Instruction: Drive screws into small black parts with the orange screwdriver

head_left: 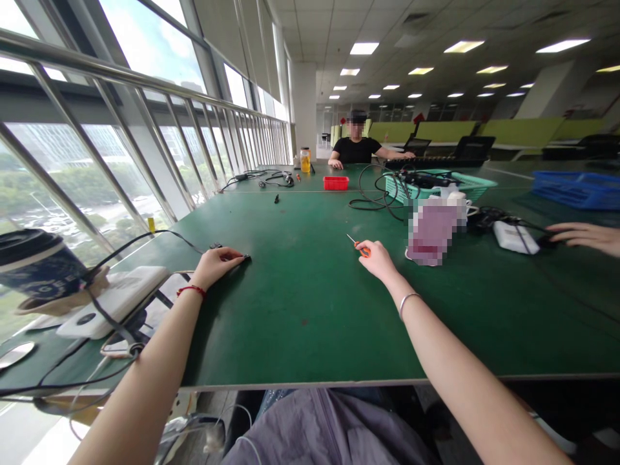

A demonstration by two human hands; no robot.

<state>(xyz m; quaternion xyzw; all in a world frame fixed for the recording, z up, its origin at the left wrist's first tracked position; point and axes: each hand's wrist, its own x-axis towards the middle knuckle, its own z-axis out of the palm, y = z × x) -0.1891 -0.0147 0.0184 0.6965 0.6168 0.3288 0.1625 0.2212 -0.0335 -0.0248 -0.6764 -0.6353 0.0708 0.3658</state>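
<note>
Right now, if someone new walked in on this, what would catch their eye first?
Probably the orange-handled tool in the right hand, its thin shaft pointing away and leftward over the green table. Across to the left, the left hand seems to pinch a small dark piece. Farther back, near the middle, a red tray stands out.

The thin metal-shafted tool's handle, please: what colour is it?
The handle shows orange and black; head view.

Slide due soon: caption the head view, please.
Over a green table: right hand holds orange-handled screwdriver, left hand touches small dark piece.
</note>
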